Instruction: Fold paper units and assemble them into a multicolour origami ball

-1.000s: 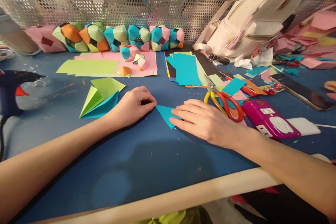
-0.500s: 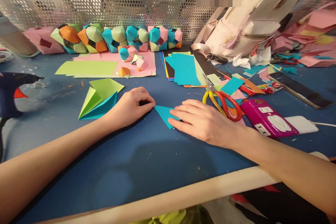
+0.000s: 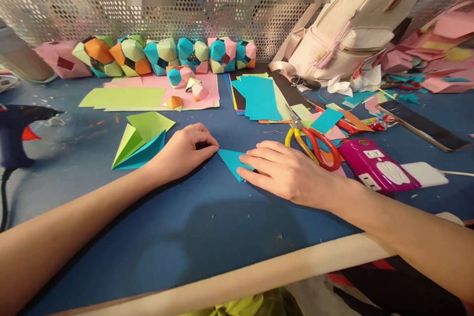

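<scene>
Blue paper triangle, on table, left of scissors | left hand: thumb and fingers pinching its near tip | right hand: open, fingers flat over its other side | folds: farther left of scissors | socket block: right of scissors

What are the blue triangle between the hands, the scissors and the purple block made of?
Blue triangle: matte, seemingly paper, by its thin, crisp edges.
Scissors: greyish blades, apparently metal; shiny red and yellow handles, probably plastic.
Purple block: glossy with highlights, likely hard plastic.
</scene>
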A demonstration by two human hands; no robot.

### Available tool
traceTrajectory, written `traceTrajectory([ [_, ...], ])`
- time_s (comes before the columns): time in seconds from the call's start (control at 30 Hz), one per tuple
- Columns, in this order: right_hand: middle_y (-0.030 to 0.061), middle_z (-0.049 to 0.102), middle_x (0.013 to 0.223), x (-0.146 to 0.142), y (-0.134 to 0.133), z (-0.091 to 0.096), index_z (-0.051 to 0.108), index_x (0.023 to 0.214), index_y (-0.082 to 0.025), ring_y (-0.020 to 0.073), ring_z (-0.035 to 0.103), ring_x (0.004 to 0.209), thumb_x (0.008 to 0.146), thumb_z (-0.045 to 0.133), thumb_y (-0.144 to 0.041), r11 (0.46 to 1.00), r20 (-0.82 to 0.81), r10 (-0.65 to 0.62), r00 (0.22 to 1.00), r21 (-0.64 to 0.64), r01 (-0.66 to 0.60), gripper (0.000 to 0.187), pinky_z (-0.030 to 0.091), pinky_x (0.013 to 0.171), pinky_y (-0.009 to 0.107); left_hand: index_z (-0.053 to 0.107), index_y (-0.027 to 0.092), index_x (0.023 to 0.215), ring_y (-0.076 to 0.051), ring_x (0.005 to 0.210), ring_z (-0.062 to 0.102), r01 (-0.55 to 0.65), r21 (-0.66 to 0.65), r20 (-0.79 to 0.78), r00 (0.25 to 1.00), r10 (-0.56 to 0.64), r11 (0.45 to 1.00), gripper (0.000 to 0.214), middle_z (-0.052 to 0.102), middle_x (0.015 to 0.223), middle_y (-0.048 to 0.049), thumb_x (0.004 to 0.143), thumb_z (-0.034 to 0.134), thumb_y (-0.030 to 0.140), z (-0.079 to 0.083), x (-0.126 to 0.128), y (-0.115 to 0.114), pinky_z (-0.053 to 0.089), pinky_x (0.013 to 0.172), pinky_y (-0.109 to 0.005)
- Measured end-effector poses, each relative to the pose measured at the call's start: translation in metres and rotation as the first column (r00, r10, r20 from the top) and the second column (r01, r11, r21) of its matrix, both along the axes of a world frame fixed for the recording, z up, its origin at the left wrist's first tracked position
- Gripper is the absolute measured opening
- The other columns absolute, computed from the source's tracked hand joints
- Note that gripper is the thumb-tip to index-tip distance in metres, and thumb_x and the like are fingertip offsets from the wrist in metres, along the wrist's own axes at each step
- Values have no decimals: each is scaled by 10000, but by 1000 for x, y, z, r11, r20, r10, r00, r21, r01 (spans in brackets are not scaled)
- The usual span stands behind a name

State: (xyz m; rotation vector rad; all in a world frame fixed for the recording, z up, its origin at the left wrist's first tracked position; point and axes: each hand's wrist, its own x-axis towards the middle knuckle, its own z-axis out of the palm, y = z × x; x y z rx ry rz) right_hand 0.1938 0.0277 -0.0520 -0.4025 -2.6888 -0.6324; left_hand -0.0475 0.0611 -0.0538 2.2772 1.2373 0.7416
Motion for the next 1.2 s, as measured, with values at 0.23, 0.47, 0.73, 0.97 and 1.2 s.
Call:
traceTrajectory([
  [0.23, 114, 726, 999, -1, -2, 1, 688, 984, -128, 195, 660, 927, 918, 469, -76, 1000, 0, 0, 1000, 7, 0, 235, 528, 864, 385, 702, 189, 739, -155, 784, 606, -8, 12, -6, 1000, 8, 1000, 188, 640, 816, -21, 810, 540, 255, -2, 0, 1, 467, 760, -279],
  [0.47, 125, 723, 1006, -3, -4, 1, 687, 970, -120, 195, 663, 916, 919, 442, -52, 1000, -5, -17, 1000, 12, 17, 259, 534, 839, 374, 687, 175, 737, -130, 680, 571, -101, -7, -39, 994, 101, 995, 139, 623, 814, -16, 760, 557, 218, -3, 3, 2, 452, 649, -259],
  [0.73, 129, 723, 992, -2, -5, 1, 686, 985, -103, 214, 675, 903, 916, 442, -52, 1000, -21, -4, 1000, -14, 4, 259, 546, 800, 371, 702, 164, 813, -166, 796, 603, -132, -16, -2, 991, 132, 991, 218, 653, 881, -42, 815, 506, 259, 0, 2, 0, 458, 757, -293],
  [0.97, 121, 725, 978, -3, -4, 0, 685, 980, -110, 200, 673, 893, 919, 438, -48, 1000, -30, -11, 999, 8, 12, 262, 542, 797, 361, 690, 180, 716, -159, 795, 582, -41, -23, 22, 999, 42, 999, 240, 614, 835, -29, 820, 562, 354, -1, 2, 0, 457, 784, -296],
  [1.2, 123, 724, 996, -3, -5, 1, 683, 984, -116, 188, 670, 895, 927, 411, -40, 1000, -10, -21, 1000, 19, 21, 288, 535, 810, 358, 632, 179, 670, -158, 792, 571, -46, -17, 1, 999, 46, 999, 233, 596, 811, -24, 831, 548, 325, -3, 4, 3, 447, 791, -310],
])
